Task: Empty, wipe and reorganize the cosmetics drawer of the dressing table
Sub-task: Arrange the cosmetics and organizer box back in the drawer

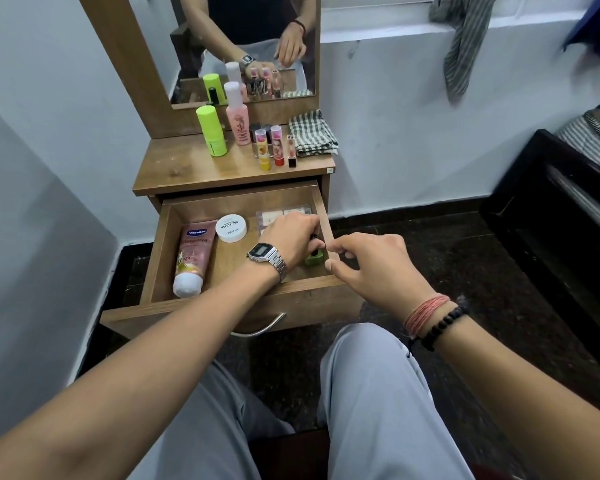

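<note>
The wooden drawer (243, 299) of the dressing table is pulled out. Inside lie a pink Vaseline tube (190, 258), a white nail polish remover jar (231, 227) and a clear palette (274, 216), partly hidden by my left hand. My left hand (291, 237) reaches into the drawer's right side, fingers closed on a small green bottle with a black cap (313, 258). My right hand (368, 265) hovers over the drawer's right front corner, fingers loosely curled, holding nothing.
On the tabletop (187, 171) stand a lime green bottle (211, 131), a pink spray bottle (238, 116), several lipsticks (277, 147) and a folded checked cloth (312, 133). A mirror (250, 46) rises behind. A dark bed frame (551, 209) is at right.
</note>
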